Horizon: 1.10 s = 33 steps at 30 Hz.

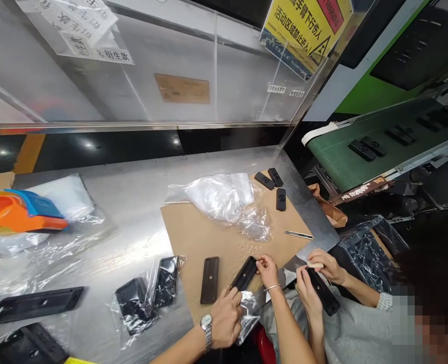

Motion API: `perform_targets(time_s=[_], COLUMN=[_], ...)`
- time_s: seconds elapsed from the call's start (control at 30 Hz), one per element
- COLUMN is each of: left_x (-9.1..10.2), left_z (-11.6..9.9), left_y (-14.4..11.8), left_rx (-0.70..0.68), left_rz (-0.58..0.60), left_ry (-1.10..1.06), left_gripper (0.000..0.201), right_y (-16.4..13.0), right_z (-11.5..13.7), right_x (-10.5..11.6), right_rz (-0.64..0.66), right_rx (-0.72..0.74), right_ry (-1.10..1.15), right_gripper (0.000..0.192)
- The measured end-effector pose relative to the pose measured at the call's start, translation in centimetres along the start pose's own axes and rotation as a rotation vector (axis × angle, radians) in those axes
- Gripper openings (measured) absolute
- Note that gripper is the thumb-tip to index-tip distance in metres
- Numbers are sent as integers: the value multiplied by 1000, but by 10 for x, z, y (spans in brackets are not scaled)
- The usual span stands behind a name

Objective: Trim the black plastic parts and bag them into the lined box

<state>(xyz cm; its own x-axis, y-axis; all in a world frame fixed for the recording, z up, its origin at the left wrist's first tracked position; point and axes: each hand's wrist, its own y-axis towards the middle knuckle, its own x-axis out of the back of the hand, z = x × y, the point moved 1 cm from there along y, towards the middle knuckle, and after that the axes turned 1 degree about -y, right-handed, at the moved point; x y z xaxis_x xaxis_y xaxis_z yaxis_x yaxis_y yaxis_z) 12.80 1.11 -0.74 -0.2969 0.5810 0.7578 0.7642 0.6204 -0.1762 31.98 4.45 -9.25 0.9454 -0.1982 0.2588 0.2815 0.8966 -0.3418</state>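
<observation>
A long black plastic shell (pixel 245 273) with raised edges is held at a slant over the brown cardboard sheet. My left hand (pixel 226 317), with a watch on the wrist, is closed on its near end. At its far right end the fingers of my right hand (pixel 268 271), with a bracelet on the wrist, pinch the rim. Beside them on the cardboard lies a similar dark brown shell (pixel 210 280). Crinkled clear plastic (pixel 250 312) shows just right of my left hand. Left of the cardboard are bagged black parts (pixel 135 306).
To the right, a co-worker's hands (pixel 310 293) hold another black part (pixel 324 296). On the cardboard (pixel 186 227) are clear bags (pixel 224 194), small black pieces (pixel 280 199) and a utility knife (pixel 299 235). A green conveyor (pixel 333 156) carries black parts. Orange bins (pixel 23 217) stand left.
</observation>
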Motion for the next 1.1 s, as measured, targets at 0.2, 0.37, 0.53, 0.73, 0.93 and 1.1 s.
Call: perform_targets(time_s=[0.2,0.37,0.53,0.73,0.93,1.1], left_x=[-44,-69,-65,-63,-65,-65], left_z=[18,18,18,16,17,17], left_y=[15,18,16,19,19,19], left_rx=[36,84,133,167,165,168], left_rz=[-235,-193,-120,-61,-55,-44], left_ry=[130,167,128,108,106,103], left_gripper=[21,25,25,27,29,30], right_y=[1,3,4,6,4,5], right_z=[9,14,15,15,9,5], right_x=[3,3,3,6,5,6], right_rz=[45,132,203,267,253,248], right_rx=[3,-46,-83,-86,-72,-41], right_ry=[4,24,34,6,-34,-68], right_gripper=[24,30,34,32,33,35])
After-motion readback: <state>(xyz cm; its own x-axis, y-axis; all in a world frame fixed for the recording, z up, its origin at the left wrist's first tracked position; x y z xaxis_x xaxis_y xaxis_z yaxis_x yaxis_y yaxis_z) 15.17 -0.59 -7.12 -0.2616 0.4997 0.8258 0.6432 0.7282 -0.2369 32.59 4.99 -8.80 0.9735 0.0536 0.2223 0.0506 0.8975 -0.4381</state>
